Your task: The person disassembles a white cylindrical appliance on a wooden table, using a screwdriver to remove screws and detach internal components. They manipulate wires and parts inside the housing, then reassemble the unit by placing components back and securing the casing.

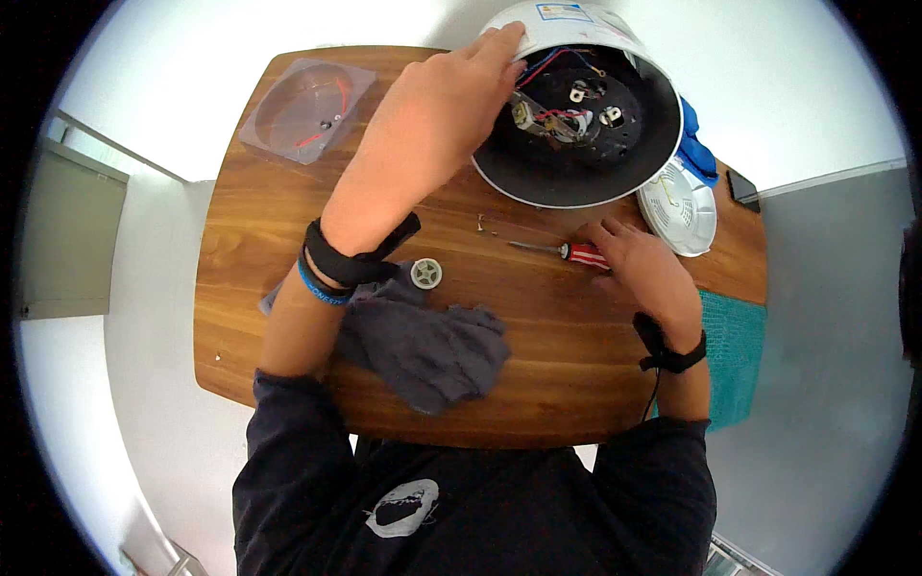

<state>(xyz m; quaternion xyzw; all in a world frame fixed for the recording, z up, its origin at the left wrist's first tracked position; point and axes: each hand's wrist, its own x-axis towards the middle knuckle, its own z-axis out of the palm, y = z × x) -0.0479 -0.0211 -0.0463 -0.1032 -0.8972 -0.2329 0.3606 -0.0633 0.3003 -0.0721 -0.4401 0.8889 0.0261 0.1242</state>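
A white round appliance housing (576, 202), like a rice cooker body, stands tilted at the far side of the table, its open underside facing me. Inside its black cavity (615, 158) show red and blue wires and metal terminals. My left hand (471, 82) grips the housing's upper left edge, the thumb partly hidden. On the tabletop below lies a screwdriver (583, 254) with a red and white handle, its metal shaft pointing left. My right hand (639, 264) has its fingers closed about that handle. Tiny screws (482, 226) lie just left of the shaft's tip.
A grey cloth (423, 336) lies near the front, a small round knob (426, 274) beside it. At far left sits a clear plastic tray (264, 120) with small parts. A white vented cover (687, 211), blue item (696, 144), phone (742, 190) and green mat (735, 355) line the right.
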